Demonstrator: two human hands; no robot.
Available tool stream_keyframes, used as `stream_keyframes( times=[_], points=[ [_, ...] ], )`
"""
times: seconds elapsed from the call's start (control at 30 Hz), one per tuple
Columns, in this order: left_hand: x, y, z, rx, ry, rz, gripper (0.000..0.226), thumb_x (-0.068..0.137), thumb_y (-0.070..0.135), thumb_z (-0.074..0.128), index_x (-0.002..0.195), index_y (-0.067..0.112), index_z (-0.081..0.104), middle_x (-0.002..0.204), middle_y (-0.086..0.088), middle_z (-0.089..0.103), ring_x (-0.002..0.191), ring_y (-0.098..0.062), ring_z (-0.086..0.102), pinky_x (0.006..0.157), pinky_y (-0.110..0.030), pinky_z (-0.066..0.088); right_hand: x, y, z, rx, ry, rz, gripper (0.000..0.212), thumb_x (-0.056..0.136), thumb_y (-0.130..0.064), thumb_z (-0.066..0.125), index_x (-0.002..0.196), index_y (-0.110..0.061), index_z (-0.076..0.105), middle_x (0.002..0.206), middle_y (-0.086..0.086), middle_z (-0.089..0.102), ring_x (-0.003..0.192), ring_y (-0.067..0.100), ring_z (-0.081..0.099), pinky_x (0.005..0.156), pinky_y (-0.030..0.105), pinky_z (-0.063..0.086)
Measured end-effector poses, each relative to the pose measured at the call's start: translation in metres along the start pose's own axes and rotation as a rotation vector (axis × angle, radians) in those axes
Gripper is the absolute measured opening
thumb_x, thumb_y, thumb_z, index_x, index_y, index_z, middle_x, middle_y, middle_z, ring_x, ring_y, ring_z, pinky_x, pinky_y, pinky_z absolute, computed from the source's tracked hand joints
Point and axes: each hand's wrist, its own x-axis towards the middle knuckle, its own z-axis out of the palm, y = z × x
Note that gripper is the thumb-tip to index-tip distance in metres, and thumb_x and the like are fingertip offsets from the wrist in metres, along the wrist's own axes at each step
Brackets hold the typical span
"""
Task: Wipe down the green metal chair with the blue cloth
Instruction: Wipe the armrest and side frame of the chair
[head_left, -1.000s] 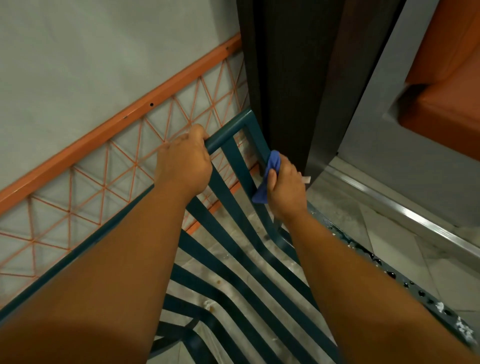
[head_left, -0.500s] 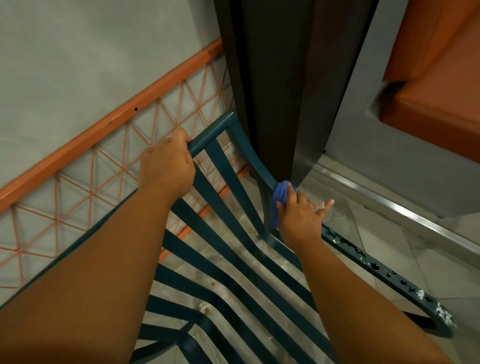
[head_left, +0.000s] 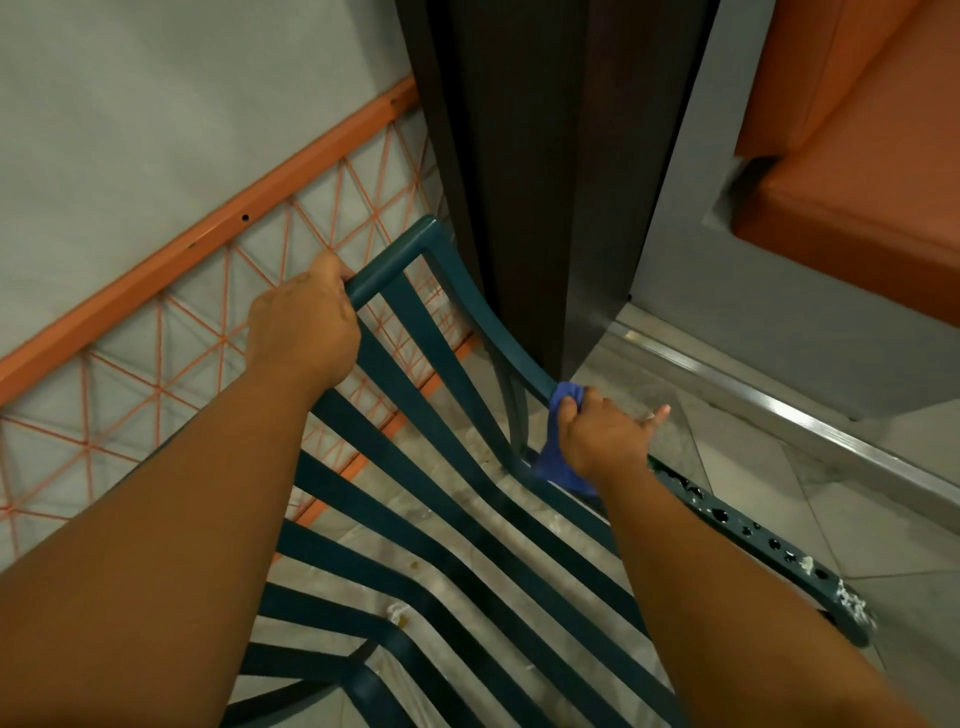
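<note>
A grey wall (head_left: 156, 104) is filling the upper left, with an orange rail (head_left: 208, 244) running across it above orange wire mesh (head_left: 130, 384). A dark pillar (head_left: 545, 182) is standing at top centre, its base beside pale floor tiles (head_left: 779, 493) and a steel threshold strip (head_left: 779, 415). An orange seat (head_left: 857, 182) is showing at the upper right.

The green chair (head_left: 457, 519) is lying between the two arms, its slatted back and seat stretching from the mesh down to the bottom edge, with tiles showing through the slats. Its right side bar (head_left: 753, 540) is dotted with dark holes and carries whitish specks near the far end.

The left hand (head_left: 301, 327) is gripping the chair's top rail, fingers curled over it, near the corner of the frame. The right hand (head_left: 602, 431) is pressing the blue cloth (head_left: 561, 462) against the curved right upright of the frame, just below the pillar's base; the thumb is wrapped around the cloth while one finger is sticking out straight to the right. The cloth is bunched, a fold poking out above the thumb and the rest hanging under the palm.
</note>
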Motion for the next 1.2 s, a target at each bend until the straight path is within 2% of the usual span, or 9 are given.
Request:
stream_keyframes(
  times=[0.1,0.23,0.37,0.43,0.5,0.6,0.8,1.03,1.2],
  points=[
    [0.000,0.001,0.000,0.016,0.005,0.004,0.020,0.099,0.017,0.033,0.113,0.013,0.047,0.076,-0.005,0.051,0.070,-0.028,0.051,0.069,-0.039,0.037,0.008,-0.026,0.001,0.024,0.009,-0.002,0.050,0.101,-0.042,0.017,0.144,-0.020,0.031,0.129,0.013,0.057,0.128,0.033,0.047,0.108,0.070,-0.010],
    [-0.001,0.001,-0.002,0.019,0.007,0.006,0.019,0.099,0.016,0.034,0.113,0.012,0.046,0.077,-0.006,0.051,0.070,-0.028,0.051,0.070,-0.040,0.038,-0.013,-0.014,0.023,-0.009,0.126,-0.167,0.064,0.102,-0.037,0.033,0.151,-0.034,-0.009,0.161,0.007,0.013,0.148,0.030,0.009,0.109,0.069,-0.010],
    [-0.003,0.006,0.000,0.052,0.048,-0.019,0.024,0.093,0.009,0.039,0.115,0.013,0.047,0.105,-0.015,0.060,0.095,-0.033,0.055,0.091,-0.047,0.037,-0.010,-0.009,0.010,-0.027,0.138,-0.123,0.050,0.102,-0.038,0.027,0.149,-0.021,0.019,0.141,0.010,0.047,0.135,0.031,0.039,0.113,0.066,-0.003],
    [-0.011,0.015,0.008,0.177,0.105,0.015,0.039,0.088,0.003,0.044,0.126,0.013,0.045,0.142,-0.017,0.042,0.134,-0.034,0.034,0.111,-0.056,0.018,-0.008,-0.018,0.005,0.019,0.155,-0.110,0.048,0.102,-0.038,0.026,0.146,-0.020,0.028,0.144,0.011,0.044,0.139,0.030,0.032,0.113,0.065,0.001],
    [-0.025,0.033,0.023,0.228,0.153,0.183,0.055,0.086,0.002,0.047,0.138,0.014,0.037,0.157,-0.013,0.019,0.146,-0.032,0.009,0.115,-0.057,0.006,-0.009,-0.024,0.006,0.036,0.208,-0.153,0.050,0.102,-0.038,0.029,0.149,-0.024,0.023,0.157,0.011,0.024,0.147,0.031,0.010,0.116,0.060,0.000],
    [-0.045,0.064,0.052,0.244,0.034,0.442,0.068,0.087,0.006,0.049,0.148,0.020,0.022,0.160,-0.009,0.005,0.147,-0.030,-0.002,0.115,-0.054,-0.003,-0.014,-0.023,0.014,0.027,0.269,-0.202,0.059,0.101,-0.036,0.037,0.152,-0.033,0.008,0.161,0.011,-0.006,0.146,0.034,-0.013,0.117,0.051,-0.007],
    [-0.048,0.085,0.096,0.496,-0.374,0.424,0.081,0.096,0.024,0.045,0.147,0.033,-0.017,0.157,-0.005,-0.024,0.143,-0.029,-0.023,0.113,-0.058,-0.010,-0.008,-0.029,0.030,0.166,0.232,-0.341,0.082,0.095,-0.015,0.050,0.150,-0.041,-0.004,0.161,0.002,-0.014,0.147,0.030,-0.012,0.116,0.046,-0.007],
    [-0.052,0.102,0.101,0.646,-0.461,0.338,0.087,0.091,0.024,0.048,0.148,0.032,-0.017,0.154,-0.009,-0.031,0.139,-0.036,-0.030,0.111,-0.062,-0.011,0.002,-0.018,0.025,0.290,0.235,-0.106,0.075,0.093,-0.021,0.056,0.153,-0.017,0.010,0.155,0.008,0.030,0.142,0.028,0.028,0.119,0.043,0.014],
    [-0.053,0.114,0.100,0.656,-0.517,0.274,0.092,0.088,0.021,0.055,0.148,0.031,-0.015,0.154,-0.009,-0.031,0.140,-0.034,-0.029,0.112,-0.062,-0.010,-0.010,-0.017,0.026,0.267,0.213,-0.201,0.084,0.090,-0.001,0.053,0.153,-0.021,0.002,0.162,0.001,0.004,0.149,0.023,0.001,0.118,0.038,0.000]
  ],
)
